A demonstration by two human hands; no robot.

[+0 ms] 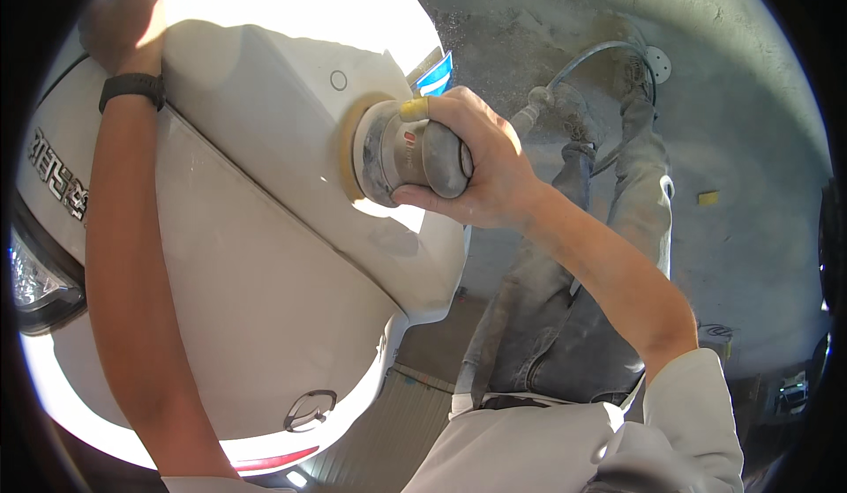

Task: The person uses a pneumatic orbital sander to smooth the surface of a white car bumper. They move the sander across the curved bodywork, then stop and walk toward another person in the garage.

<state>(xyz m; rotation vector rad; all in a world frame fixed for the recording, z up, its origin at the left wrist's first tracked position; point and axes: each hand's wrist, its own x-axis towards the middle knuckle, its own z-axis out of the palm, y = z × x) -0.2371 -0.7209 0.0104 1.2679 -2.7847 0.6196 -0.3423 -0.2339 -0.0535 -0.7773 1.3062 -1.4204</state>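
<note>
My right hand (481, 153) is wrapped round a grey palm sander (401, 151), thumb below and fingers over the top. The sander's round, tan-edged pad lies against a white car body panel (265, 87), just below a small ring outline. A patch of yellow tape or covering shows at the top of the sander by my index finger. My left hand (123, 21), with a dark band at its wrist, is at the far upper left by the car. Its fingers are lost in shadow and the picture's rim, so I cannot tell whether it holds anything.
A panel seam (282, 202) runs along the bodywork. Chrome lettering (60, 175), a lamp (40, 277) and an oval emblem (311, 410) are on the car. A blue piece (433, 75) sticks out behind its edge. A hose (604, 48) loops near my dusty legs; a yellow block (708, 198) lies on the floor.
</note>
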